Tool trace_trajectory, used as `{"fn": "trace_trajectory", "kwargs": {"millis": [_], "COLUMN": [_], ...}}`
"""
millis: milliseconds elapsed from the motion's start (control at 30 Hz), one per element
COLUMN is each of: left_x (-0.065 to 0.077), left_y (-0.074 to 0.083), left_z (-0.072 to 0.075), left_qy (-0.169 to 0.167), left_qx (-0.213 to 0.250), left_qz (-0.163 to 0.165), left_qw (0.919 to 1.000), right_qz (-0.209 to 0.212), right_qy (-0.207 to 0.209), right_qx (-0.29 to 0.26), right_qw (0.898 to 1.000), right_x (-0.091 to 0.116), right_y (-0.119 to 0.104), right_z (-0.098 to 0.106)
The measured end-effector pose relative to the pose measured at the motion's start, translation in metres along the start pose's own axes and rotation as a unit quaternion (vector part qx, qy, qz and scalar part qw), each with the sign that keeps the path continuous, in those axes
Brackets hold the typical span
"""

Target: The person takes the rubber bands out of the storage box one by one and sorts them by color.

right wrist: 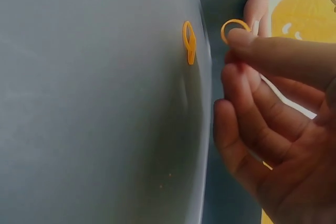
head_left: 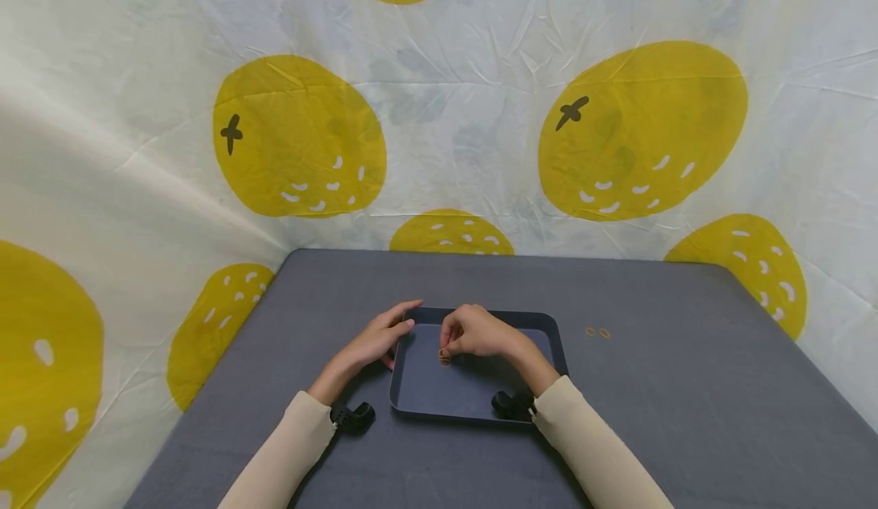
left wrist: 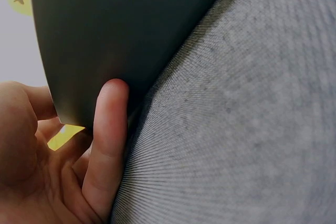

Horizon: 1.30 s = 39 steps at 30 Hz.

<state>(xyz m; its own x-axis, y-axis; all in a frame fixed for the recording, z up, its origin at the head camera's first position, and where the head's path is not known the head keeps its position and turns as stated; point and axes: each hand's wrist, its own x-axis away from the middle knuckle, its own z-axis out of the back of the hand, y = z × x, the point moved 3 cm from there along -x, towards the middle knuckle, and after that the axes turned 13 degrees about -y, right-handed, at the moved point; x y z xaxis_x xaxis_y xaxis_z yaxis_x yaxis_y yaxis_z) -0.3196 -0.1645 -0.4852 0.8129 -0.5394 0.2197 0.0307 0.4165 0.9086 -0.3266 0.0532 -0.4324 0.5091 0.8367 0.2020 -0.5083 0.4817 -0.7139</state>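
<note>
A dark grey tray [head_left: 439, 406] lies on the table. My left hand [head_left: 376, 340] holds it at its far left corner, thumb over the rim; in the left wrist view one straight finger [left wrist: 111, 119] lies against the outer wall. Over the tray's left part, my right hand [head_left: 480, 331] pinches a small orange rubber band [right wrist: 234, 20] between thumb and fingertips. Just below those fingertips, more orange rubber band [right wrist: 189, 43] rests on the tray floor, loops overlapping so I cannot tell how many.
Two orange rubber bands [head_left: 604, 333] lie apart on the grey table [head_left: 686, 387], right of the tray. Behind the table hangs a white cloth [head_left: 466, 143] with large yellow fruit prints. Each wrist carries a black camera mount [head_left: 353, 417].
</note>
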Motion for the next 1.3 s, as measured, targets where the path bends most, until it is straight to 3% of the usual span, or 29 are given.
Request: {"fn": "trace_trajectory", "kwargs": {"millis": [433, 1300], "left_x": [0.003, 0.004], "left_y": [0.000, 0.000], "left_z": [0.000, -0.001], "left_qy": [0.007, 0.000], "left_qx": [-0.001, 0.010], "left_qz": [-0.003, -0.009], "left_qw": [1.0000, 0.9999], "right_qz": [0.011, 0.012], "right_qy": [0.013, 0.039], "right_qx": [0.014, -0.010], "right_qw": [1.000, 0.999], "right_x": [0.006, 0.031], "right_y": [-0.008, -0.017], "right_z": [0.002, 0.017]}}
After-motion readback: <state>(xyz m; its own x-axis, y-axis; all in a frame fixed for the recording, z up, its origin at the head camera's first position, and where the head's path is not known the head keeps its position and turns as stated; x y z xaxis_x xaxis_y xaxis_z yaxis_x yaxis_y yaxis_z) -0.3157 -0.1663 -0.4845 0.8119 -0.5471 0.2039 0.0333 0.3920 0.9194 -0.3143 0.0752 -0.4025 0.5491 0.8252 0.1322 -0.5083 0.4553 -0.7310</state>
